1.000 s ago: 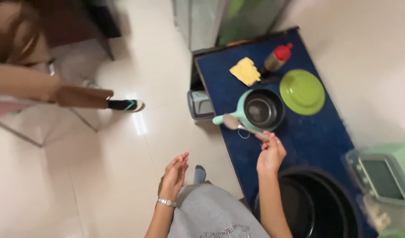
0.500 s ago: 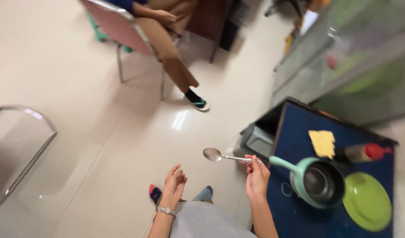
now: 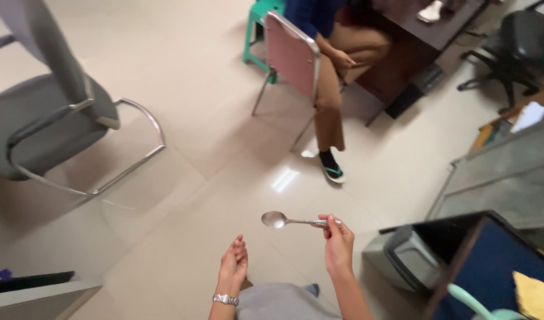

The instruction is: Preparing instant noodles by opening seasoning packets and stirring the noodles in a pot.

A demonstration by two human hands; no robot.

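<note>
The right hand (image 3: 339, 249) pinches the handle end of a metal spoon (image 3: 291, 221) between thumb and fingertips, keeping it level with the bowl pointing to nine o'clock, likely so nothing would spill. The left hand (image 3: 233, 265) hangs half-open and empty, at about seven o'clock of the spoon, over the tiled floor (image 3: 183, 195).

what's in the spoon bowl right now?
Nothing shows in the spoon: its bowl looks bare and shiny, held level over the floor by the right hand. The far end of the handle is covered by the fingers.
</note>
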